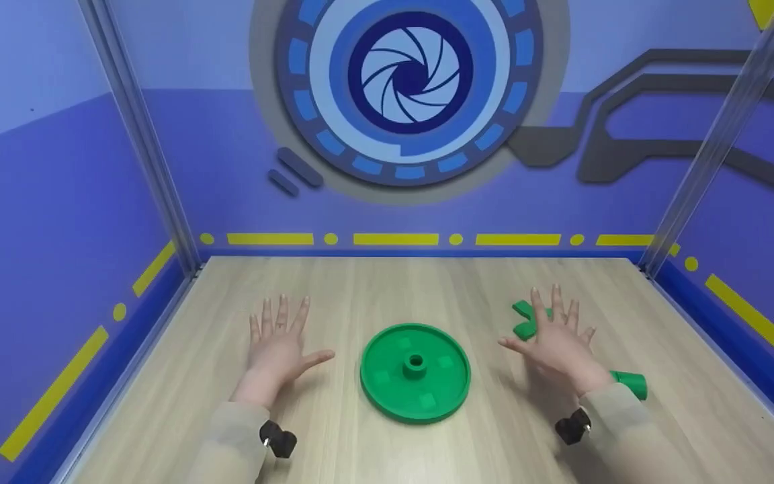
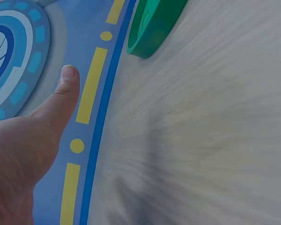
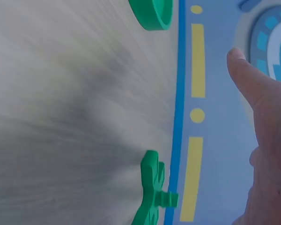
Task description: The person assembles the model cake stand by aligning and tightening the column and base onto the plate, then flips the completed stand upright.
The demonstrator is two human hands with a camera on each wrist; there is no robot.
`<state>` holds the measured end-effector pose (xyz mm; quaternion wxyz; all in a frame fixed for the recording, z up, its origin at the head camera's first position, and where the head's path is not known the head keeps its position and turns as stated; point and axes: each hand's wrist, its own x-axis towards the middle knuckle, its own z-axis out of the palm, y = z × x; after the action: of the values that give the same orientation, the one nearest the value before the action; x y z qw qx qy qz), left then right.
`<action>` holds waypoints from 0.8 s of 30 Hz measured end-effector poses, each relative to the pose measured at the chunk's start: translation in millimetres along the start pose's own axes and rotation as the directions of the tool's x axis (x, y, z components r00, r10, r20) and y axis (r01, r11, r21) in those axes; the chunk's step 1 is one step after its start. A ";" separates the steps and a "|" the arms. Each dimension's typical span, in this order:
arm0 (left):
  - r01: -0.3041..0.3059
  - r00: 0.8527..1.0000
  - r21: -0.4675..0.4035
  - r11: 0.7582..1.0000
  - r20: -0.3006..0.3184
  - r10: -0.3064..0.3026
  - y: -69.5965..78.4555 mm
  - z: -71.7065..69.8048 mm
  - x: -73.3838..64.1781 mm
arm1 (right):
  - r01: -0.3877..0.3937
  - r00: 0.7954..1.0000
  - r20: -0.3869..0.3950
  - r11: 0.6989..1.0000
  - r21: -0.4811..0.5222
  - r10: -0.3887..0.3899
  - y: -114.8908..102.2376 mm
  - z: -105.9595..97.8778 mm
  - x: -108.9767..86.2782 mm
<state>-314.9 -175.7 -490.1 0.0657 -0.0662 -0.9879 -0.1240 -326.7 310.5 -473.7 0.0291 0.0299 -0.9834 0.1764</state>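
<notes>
A round green dish-like disc [image 1: 387, 396] with a raised rim and a hollow hub at its centre lies on the table between the two hands. Left of it, my left hand [image 1: 279, 353] is spread with straight fingers and holds nothing. On the other side my right hand [image 1: 558, 346] is spread too, with nothing in it. A green branched piece [image 1: 525, 328] lies beyond the right hand, partly hidden by its fingers; the right wrist view shows this piece [image 3: 151, 192] with a short peg. Behind the right wrist, a green cylinder [image 1: 634, 385] is partly covered.
The wooden table [image 1: 414, 289] meets a blue printed back wall [image 1: 212, 168], with side walls at left and right. Metal posts [image 1: 152, 154] stand at the back corners. Each wrist carries a small black camera [image 1: 278, 440] over a light sleeve.
</notes>
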 end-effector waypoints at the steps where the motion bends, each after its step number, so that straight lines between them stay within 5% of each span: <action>1: -0.005 1.000 -0.001 1.000 -0.001 0.005 2.0 0.2 -0.5 | -0.004 1.000 -0.001 1.000 0.011 0.004 2.6 -1.0 -1.1; 16: -0.080 0.997 -0.090 0.993 -0.032 0.077 27.7 12.1 -6.7 | -0.024 0.998 -0.047 0.986 0.166 0.032 56.0 -22.3 -23.7; 24: -0.102 0.995 -0.193 0.976 0.000 0.104 39.1 22.3 -13.3 | -0.056 0.995 -0.055 0.935 0.350 0.080 99.7 -36.0 -44.4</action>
<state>-298.7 -134.0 -504.2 0.0601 -0.1241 -0.9668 -0.2150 -287.7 418.5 -477.4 0.0507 -0.0052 -0.9356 0.3494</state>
